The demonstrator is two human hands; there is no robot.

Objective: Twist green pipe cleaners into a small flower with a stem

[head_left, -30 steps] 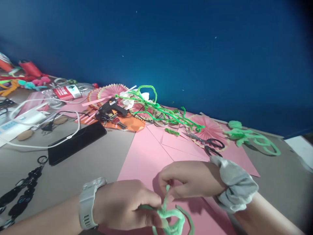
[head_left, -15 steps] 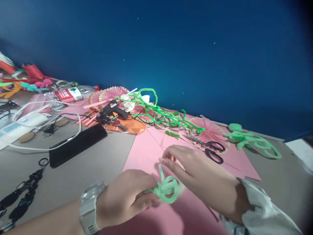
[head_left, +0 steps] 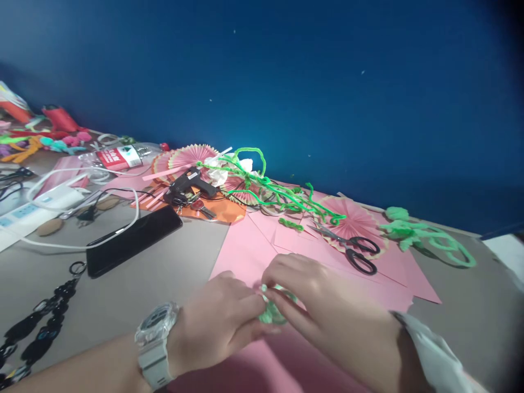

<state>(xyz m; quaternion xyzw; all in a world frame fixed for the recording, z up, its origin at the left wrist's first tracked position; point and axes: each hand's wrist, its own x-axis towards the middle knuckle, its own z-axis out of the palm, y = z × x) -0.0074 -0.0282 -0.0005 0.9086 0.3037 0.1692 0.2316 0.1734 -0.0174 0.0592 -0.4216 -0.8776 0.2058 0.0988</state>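
A light green looped pipe cleaner (head_left: 273, 313) is pinched in my left hand (head_left: 223, 316), above pink paper (head_left: 239, 254). My right hand (head_left: 305, 292) has its thumb and forefinger closed on the pipe cleaner's upright end, right beside the left fingers. Both hands partly hide the loops. Beyond my right hand lie black-handled scissors (head_left: 352, 245), blades pointing left. A short twisted green pipe cleaner piece (head_left: 291, 224) rests on the paper near the scissor tips.
Bright green pipe cleaners (head_left: 286, 197) tangle over pleated pink paper fans (head_left: 194, 159) at the wall. A black glue gun (head_left: 189, 185) and a phone (head_left: 135, 240) lie left, near a white power strip (head_left: 39, 210). Light green pipe cleaners (head_left: 429, 240) sit at right.
My right hand has moved in to the left and down, and its fingertips have closed on the pipe cleaner's end. My left hand keeps its pinch.
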